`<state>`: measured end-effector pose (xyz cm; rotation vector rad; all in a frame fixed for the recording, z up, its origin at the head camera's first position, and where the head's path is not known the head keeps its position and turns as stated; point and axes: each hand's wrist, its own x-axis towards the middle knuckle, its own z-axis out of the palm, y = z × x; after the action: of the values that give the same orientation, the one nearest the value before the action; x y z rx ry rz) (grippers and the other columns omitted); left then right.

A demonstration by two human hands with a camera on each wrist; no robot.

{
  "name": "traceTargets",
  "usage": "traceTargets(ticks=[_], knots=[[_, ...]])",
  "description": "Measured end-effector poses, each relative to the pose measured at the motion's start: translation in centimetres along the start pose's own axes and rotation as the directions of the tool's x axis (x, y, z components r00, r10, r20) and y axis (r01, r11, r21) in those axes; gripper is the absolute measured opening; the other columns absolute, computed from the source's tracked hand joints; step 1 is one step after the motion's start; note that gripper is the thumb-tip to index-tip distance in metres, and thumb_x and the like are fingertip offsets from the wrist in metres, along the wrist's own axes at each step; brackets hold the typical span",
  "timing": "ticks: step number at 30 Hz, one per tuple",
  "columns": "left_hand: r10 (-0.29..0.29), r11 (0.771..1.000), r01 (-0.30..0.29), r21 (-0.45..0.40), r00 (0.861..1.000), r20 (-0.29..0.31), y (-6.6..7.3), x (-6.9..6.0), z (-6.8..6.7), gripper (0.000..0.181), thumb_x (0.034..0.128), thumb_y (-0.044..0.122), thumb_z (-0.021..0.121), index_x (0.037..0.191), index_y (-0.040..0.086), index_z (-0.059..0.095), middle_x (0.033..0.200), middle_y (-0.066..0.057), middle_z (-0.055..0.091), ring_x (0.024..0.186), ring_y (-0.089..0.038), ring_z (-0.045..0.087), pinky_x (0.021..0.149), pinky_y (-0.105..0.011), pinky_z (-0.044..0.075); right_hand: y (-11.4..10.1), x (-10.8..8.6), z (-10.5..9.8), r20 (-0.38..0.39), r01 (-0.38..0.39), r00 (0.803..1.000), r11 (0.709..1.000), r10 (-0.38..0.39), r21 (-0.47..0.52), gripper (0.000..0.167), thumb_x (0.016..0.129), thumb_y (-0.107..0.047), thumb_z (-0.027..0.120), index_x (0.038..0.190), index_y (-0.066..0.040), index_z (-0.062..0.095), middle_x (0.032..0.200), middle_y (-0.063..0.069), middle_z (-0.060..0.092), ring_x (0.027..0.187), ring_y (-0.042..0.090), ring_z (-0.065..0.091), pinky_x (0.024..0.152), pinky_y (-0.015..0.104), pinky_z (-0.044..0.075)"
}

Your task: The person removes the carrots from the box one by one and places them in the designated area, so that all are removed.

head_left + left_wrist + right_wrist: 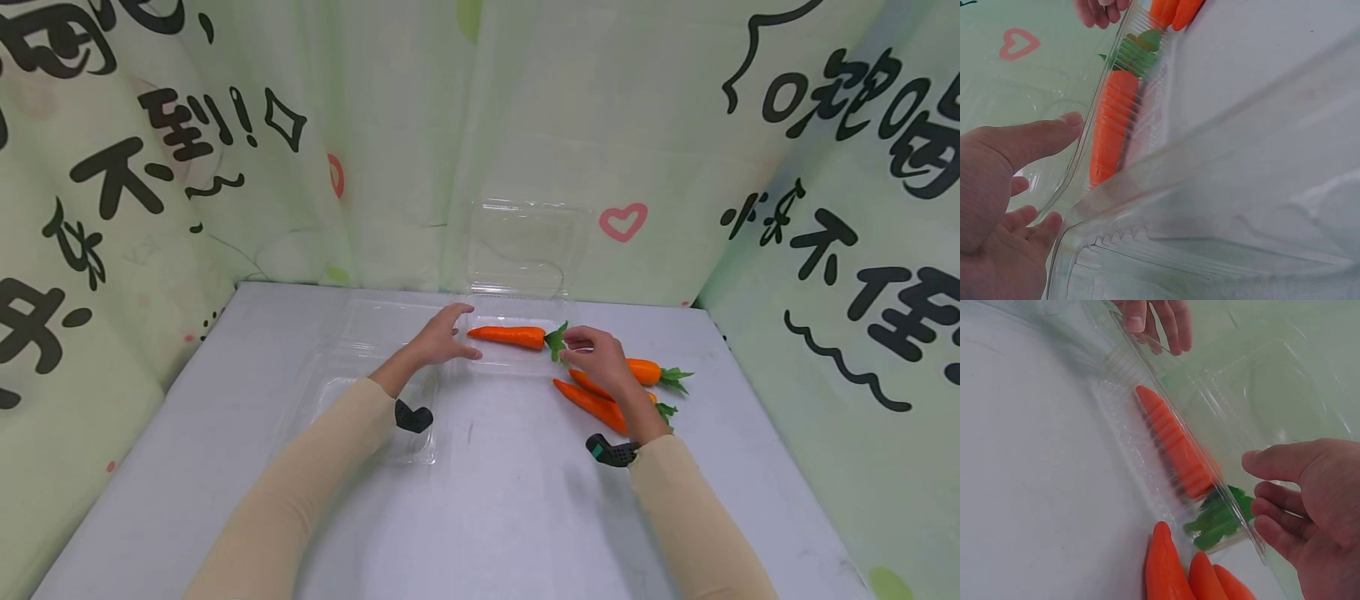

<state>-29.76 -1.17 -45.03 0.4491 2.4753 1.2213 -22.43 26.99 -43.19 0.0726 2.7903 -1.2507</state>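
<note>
A carrot (510,336) with green leaves lies inside a clear plastic box (498,367), whose lid (517,246) stands raised at the back. My left hand (438,340) is at the box's left end, thumb and fingers spread apart with nothing between them. At the right end, beside the carrot's leaves, is my right hand (600,357); its fingers are loosely bent and hold nothing. In the right wrist view the fingertips (1266,525) are close to the box rim; whether they touch it I cannot tell. More carrots (588,404) lie under and beside the right forearm, partly hidden by it.
Another clear plastic box (423,446) lies on the white table (510,517) to the left, partly behind my left forearm. Pale green curtains (397,150) with black lettering enclose the table's back and sides.
</note>
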Motion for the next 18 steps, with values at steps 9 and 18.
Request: traceTargets(ticks=[9, 18], knots=[[0.000, 1.000, 0.000, -0.010, 1.000, 0.005, -0.03, 0.02, -0.05, 0.084, 0.0809, 0.019, 0.078, 0.150, 0.016, 0.030, 0.158, -0.007, 0.025, 0.136, -0.033, 0.044, 0.105, -0.048, 0.047, -0.21, 0.28, 0.11, 0.021, 0.001, 1.000, 1.000, -0.002, 0.007, 0.042, 0.094, -0.019, 0.063, 0.132, -0.004, 0.054, 0.130, 0.018, 0.058, 0.120, 0.032, 0.054, 0.100, 0.045, 0.051], [-0.002, 1.000, 0.002, -0.011, 1.000, 0.001, 0.10, -0.06, -0.05, 0.083, 0.0807, 0.018, 0.078, 0.149, 0.017, 0.031, 0.158, -0.007, 0.026, 0.136, -0.033, 0.045, 0.106, -0.046, 0.046, -0.55, 0.76, 0.43, 0.033, -0.017, 0.999, 1.000, 0.017, 0.018, 0.041, 0.094, -0.017, 0.062, 0.132, -0.004, 0.054, 0.130, 0.018, 0.057, 0.120, 0.032, 0.053, 0.099, 0.043, 0.052]])
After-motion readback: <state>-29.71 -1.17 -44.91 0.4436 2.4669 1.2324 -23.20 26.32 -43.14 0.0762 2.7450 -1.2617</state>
